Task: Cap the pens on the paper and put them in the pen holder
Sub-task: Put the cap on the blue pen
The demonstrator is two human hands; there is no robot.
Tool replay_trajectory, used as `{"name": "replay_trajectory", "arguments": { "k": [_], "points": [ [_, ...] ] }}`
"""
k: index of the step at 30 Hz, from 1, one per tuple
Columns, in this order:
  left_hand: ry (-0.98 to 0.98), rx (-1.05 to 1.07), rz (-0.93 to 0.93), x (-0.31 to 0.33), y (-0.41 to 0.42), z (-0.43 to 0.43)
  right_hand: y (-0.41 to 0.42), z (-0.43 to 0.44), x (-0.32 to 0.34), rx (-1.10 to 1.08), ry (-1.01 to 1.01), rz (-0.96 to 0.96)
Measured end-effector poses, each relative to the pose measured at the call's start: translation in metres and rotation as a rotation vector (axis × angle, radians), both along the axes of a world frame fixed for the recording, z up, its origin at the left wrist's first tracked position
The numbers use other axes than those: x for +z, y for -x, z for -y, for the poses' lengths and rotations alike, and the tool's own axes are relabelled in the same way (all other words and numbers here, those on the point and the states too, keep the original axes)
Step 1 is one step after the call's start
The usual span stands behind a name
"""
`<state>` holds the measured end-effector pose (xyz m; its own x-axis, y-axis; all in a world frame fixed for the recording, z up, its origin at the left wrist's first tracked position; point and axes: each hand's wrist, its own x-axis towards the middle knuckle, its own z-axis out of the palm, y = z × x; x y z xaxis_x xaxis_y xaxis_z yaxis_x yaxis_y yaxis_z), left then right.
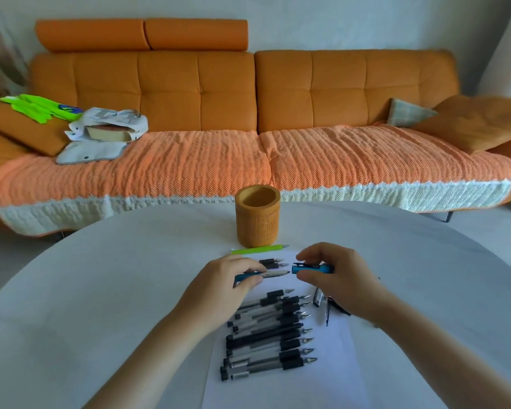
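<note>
My left hand [223,283] grips a blue pen [266,274] by its barrel, the silver tip pointing right. My right hand [337,278] holds a blue cap [312,268] with its open end facing that tip, a small gap between them. Both are above a white sheet of paper [342,364]. Several uncapped black and grey pens [269,335] lie in a row on the paper, tips to the right. A few loose caps [322,302] lie at the paper's right, partly hidden by my right hand. The brown cylindrical pen holder [257,219] stands upright beyond the paper, nothing visible inside.
A green pen [258,249] lies at the paper's far edge just in front of the holder. All of it rests on a round white table [115,290]. Behind the table is an orange sofa [248,98] with cushions, a cloth bundle and green items.
</note>
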<state>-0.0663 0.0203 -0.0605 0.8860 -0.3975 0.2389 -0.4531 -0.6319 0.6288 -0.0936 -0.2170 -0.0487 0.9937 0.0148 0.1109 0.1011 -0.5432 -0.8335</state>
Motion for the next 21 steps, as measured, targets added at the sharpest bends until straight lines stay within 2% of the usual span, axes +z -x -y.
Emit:
{"name": "replay_trajectory", "arguments": {
  "k": [4,8,13,21],
  "points": [
    [0.024,0.009,0.020,-0.006,-0.008,-0.011,-0.006,0.003,-0.008,-0.098,-0.033,0.043],
    [0.063,0.029,0.060,-0.003,-0.008,-0.025,-0.005,-0.003,-0.012,-0.053,-0.047,-0.017],
    [0.032,0.015,0.054,0.001,-0.004,-0.034,-0.005,-0.020,-0.011,0.000,-0.170,-0.047],
    [0.013,-0.003,0.032,0.001,0.000,-0.033,0.000,-0.032,-0.005,0.039,-0.111,-0.026]
  ]
}}
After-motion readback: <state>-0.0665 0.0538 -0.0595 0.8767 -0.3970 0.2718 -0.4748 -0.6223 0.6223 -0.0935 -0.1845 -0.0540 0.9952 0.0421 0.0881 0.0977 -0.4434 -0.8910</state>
